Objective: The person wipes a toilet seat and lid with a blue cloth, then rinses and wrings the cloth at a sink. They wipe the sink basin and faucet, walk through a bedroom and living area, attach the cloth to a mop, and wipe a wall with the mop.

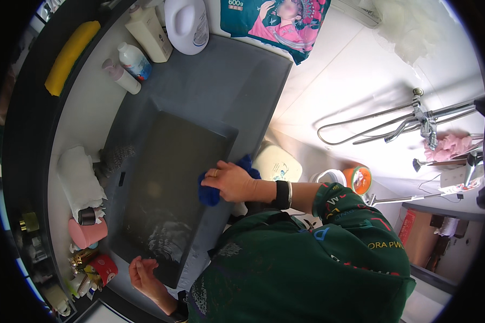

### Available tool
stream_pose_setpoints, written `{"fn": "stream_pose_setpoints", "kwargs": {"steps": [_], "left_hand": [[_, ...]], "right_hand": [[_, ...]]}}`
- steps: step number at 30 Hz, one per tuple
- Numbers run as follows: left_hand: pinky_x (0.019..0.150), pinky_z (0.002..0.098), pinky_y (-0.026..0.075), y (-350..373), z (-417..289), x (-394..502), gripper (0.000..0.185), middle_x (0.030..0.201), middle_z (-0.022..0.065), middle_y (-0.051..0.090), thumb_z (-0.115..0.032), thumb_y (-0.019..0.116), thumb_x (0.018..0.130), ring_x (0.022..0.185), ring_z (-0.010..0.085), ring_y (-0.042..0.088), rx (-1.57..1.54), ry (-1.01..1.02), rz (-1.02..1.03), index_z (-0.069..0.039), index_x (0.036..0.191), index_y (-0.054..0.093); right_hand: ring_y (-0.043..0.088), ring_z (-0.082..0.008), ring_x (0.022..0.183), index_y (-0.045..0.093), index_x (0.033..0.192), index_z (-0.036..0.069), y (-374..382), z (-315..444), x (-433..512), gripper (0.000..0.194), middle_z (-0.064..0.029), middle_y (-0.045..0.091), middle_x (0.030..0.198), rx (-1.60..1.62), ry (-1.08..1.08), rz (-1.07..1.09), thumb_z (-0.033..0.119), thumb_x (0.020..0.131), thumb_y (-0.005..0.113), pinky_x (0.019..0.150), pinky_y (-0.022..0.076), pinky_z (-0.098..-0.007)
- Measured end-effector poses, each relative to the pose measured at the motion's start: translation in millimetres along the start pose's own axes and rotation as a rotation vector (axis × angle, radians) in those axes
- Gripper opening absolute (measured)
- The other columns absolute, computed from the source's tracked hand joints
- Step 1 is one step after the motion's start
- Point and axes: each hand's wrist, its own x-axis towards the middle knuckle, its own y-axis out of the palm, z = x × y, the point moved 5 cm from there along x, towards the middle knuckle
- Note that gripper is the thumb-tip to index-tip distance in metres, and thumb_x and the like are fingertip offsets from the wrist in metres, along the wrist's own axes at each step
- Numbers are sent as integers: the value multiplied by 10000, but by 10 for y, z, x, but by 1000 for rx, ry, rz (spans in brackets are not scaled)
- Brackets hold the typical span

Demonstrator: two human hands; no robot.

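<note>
A dark blue cloth (208, 195) lies under my right hand (230, 181), which grips it on the right rim of a grey basin (215, 226). The cloth sticks out on both sides of the fingers. Murky water (161, 173) stands in the basin, with ripples near its lower end. My left hand (144, 274) is over the basin's lower left corner, fingers loosely bent and nothing visible in it. The palm side is partly hidden.
Bottles (149, 36) stand at the counter's back left. A paper towel pack (79, 177), a pink cup (88, 232) and a red container (104, 268) line the left ledge. Right of the counter are a cream container (278, 163) and a wall-mounted shower mixer (422, 115).
</note>
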Motion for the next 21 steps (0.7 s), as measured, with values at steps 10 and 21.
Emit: {"fn": "stream_pose_setpoints", "kwargs": {"steps": [10, 21], "left_hand": [[608, 271, 513, -474, -76, -243, 222, 724, 80, 639, -192, 512, 1017, 651, 145, 608, 110, -30, -186, 8, 1061, 598], [602, 263, 504, -262, -204, -386, 205, 711, 76, 650, -183, 557, 993, 630, 139, 608, 173, -19, -208, 12, 1018, 619]], "right_hand": [[567, -406, 1086, 541, 1306, 95, -1933, -2783, 463, 506, -189, 608, 1194, -333, 855, -622, 159, 815, 640, 889, 519, -456], [595, -339, 1026, 650, 1157, 168, -687, -884, 1392, 458, -91, 649, 1110, 96, -80, -371, 29, 722, 622, 907, 506, -387]]}}
